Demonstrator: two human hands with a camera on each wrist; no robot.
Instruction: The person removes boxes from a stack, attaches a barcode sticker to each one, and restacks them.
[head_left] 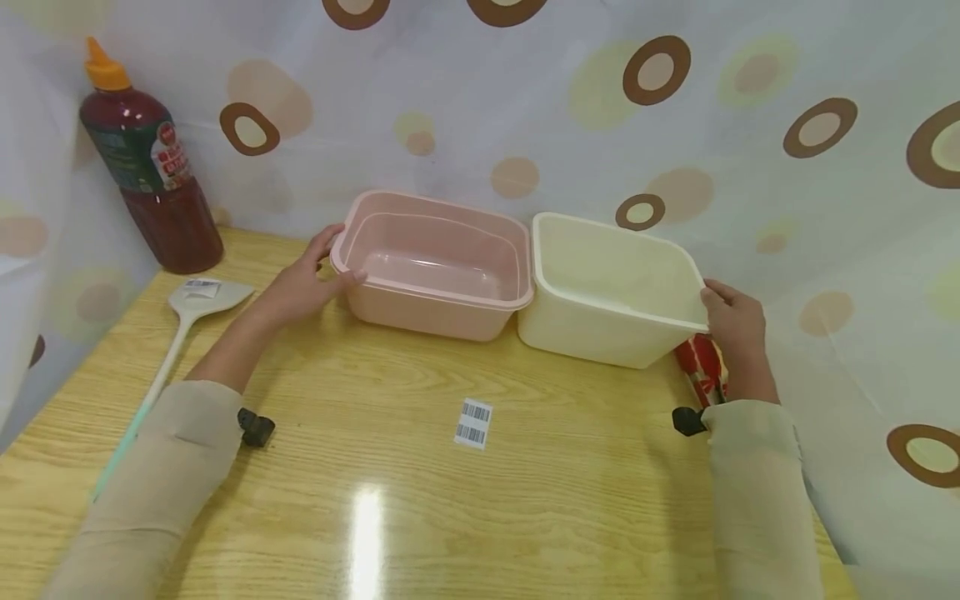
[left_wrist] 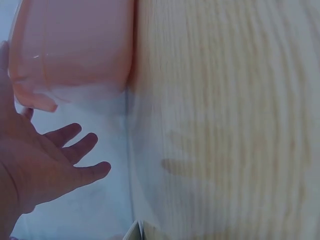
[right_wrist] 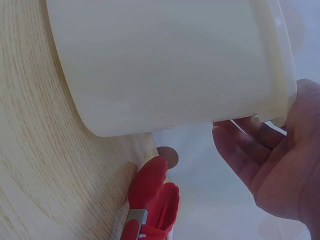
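Observation:
A pink plastic basin (head_left: pixel 427 312) stands at the back of the wooden table, its inside bare. My left hand (head_left: pixel 303 287) is at its left end, thumb on the front rim. In the left wrist view that hand's other fingers (left_wrist: pixel 82 147) are spread and fairly straight, below the rim. Beside the basin, rims meeting, stands a deeper cream bin (head_left: pixel 600 329). My right hand (head_left: pixel 738 325) grips the bin's right rim. In the right wrist view its fingers (right_wrist: pixel 240 150) curl under the rim, against the outer side.
A sauce bottle (head_left: pixel 153 167) stands at the back left. Below it lies a spatula (head_left: pixel 176 350) with a pale head. Red-tipped tongs (right_wrist: pixel 155 195) lie right of the bin. A barcode label (head_left: pixel 473 423) is on the table (head_left: pixel 525 517); a patterned curtain (head_left: pixel 465 100) hangs behind.

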